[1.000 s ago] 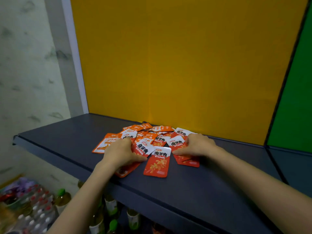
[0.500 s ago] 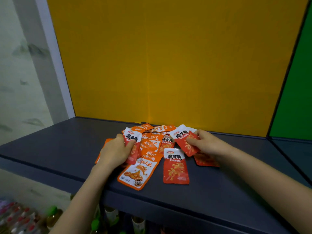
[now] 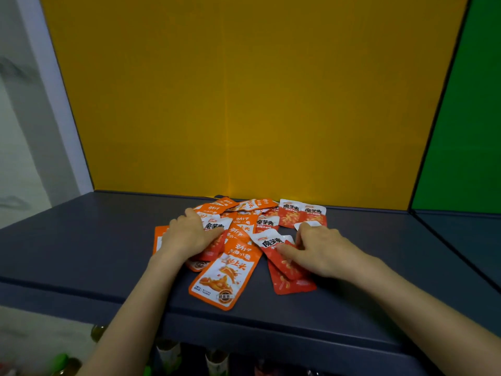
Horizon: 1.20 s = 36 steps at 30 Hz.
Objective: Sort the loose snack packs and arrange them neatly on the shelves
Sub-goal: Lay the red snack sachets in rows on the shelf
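Bottles [image 3: 168,355] with pale labels peek out from under the dark blue-grey shelf [image 3: 81,245] at the bottom left. Up on that shelf, the left hand [image 3: 187,236] lies palm-down with fingers spread loosely over the left side of the pile of small orange and red foil snack packs [image 3: 244,226]. One big orange pack [image 3: 223,276] sits closest to the front edge. The right hand [image 3: 317,249] has thumb and fingers pinched on a red-and-white pack [image 3: 279,252]. Behind is a yellow back panel [image 3: 244,90], then a green panel [image 3: 466,118].
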Available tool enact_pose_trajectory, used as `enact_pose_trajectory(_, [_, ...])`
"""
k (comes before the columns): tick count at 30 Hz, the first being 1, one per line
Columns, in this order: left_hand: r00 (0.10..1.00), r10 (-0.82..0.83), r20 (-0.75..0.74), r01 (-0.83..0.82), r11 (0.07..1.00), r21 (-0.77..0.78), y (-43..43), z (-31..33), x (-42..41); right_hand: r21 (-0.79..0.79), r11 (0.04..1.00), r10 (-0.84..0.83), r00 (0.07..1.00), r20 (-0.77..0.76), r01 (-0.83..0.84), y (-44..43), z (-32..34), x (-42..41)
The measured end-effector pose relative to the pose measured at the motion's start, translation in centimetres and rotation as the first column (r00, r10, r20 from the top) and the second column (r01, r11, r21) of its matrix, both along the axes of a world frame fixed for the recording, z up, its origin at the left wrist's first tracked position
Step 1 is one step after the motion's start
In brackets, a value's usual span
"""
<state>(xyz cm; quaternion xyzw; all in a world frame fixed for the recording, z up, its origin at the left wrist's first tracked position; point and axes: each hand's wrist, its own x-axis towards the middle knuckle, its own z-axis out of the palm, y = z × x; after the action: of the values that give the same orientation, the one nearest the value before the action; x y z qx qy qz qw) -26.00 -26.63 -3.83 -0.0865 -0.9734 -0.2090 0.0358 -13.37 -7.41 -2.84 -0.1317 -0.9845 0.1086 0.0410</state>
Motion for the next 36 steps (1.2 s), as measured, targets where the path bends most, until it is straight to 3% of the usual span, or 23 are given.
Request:
enact_pose_trajectory(5, [0.987, -0.037, 0.156, 0.002, 0.977, 0.213, 0.0, 0.7, -0.4, 0.049, 0.999, -0.002, 0.999, 0.036, 0.0, -1.1, 0.4, 0.5])
enact_pose_trajectory(7, [0.971, -0.05, 0.234, -0.026, 0.95, 0.31, 0.0, 1.4, -0.3, 0.005, 1.0, 0.013, 0.998, 0.056, -0.014, -1.3, 0.4, 0.5])
enact_pose_trajectory(14, [0.94, -0.178, 0.292, 0.042, 0.907, 0.418, 0.0, 2.4, 0.0, -0.187, 0.982, 0.017, 0.992, 0.128, 0.007, -1.2, 0.9, 0.4])
enact_pose_trajectory(20, [0.939, -0.309, 0.15, 0.209, 0.86, 0.466, -0.8, 1.9, -0.2, -0.297, 0.955, 0.019, 0.999, 0.044, -0.004, -1.1, 0.2, 0.7])
enact_pose_trajectory(24, [0.96, -0.246, -0.131, 0.278, 0.817, 0.505, -1.1, 3.1, 0.3, -0.445, 0.894, -0.012, 0.991, -0.136, -0.05, -0.2, 0.3, 1.8])
enact_pose_trajectory(26, [0.95, -0.234, -0.209, 0.313, 0.727, 0.611, -0.5, 4.3, 1.2, -0.482, 0.874, -0.066, 0.965, -0.254, -0.067, 1.0, 0.5, 2.6])
enact_pose_trajectory(30, [0.89, -0.427, -0.16, 0.368, 0.466, 0.805, 3.6, 6.2, 4.3, -0.655, 0.75, -0.237, 0.885, -0.401, -0.096, 5.4, 0.8, 5.3])
enact_pose_trajectory(33, [0.84, -0.533, -0.106, 0.358, 0.397, 0.845, 8.3, 6.6, 6.6, -0.781, 0.611, -0.369, 0.826, -0.427, -0.131, 9.5, 1.2, 7.6])
enact_pose_trajectory(36, [0.806, -0.59, -0.05, 0.324, 0.37, 0.871, 14.0, 6.4, 8.6, -0.801, 0.585, -0.445, 0.778, -0.444, -0.122, 14.5, 1.2, 10.2])
